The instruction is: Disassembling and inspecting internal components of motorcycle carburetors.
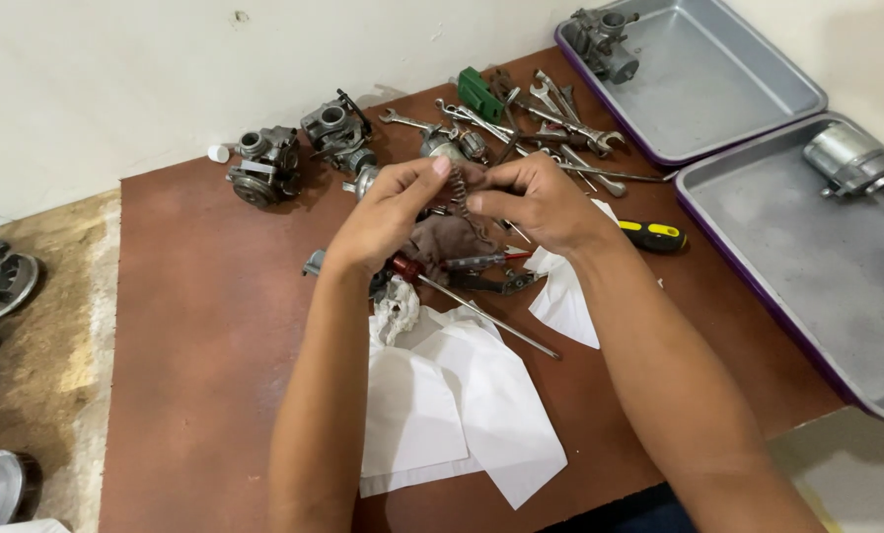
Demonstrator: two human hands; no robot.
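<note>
I'm looking down on the brown counter (205, 326), and at one and two o'clock sit two grey trays (748, 69) with purple rims, each with a metal part in it. The far one carries a carburettor body (603, 39), the near one a silver cylindrical part (849, 160).

At eleven o'clock, two more carburettors (264, 166) stand near the wall. At twelve, a heap of spanners (551, 123) lies tangled, with a green block (479, 94) beside it. White paper sheets (462, 395) spread at six o'clock, and a long screwdriver (481, 311) lies across their top edge. A yellow-and-black handle (652, 235) shows at three o'clock, just past my right wrist.

Now the centre. My left hand (388, 212) and right hand (541, 202) meet above a brown rag (452, 242). Both are pinched shut on a small coil spring (461, 202), which hangs down between the fingertips, over the rag.

I judge that spring very light and springy, bending at any side push, and probably oily, so slippery. It would roll or flick away if released carelessly. Best hold, I'd say, is at the end coils, thumb and forefinger, gently, not squeezing the middle.
</note>
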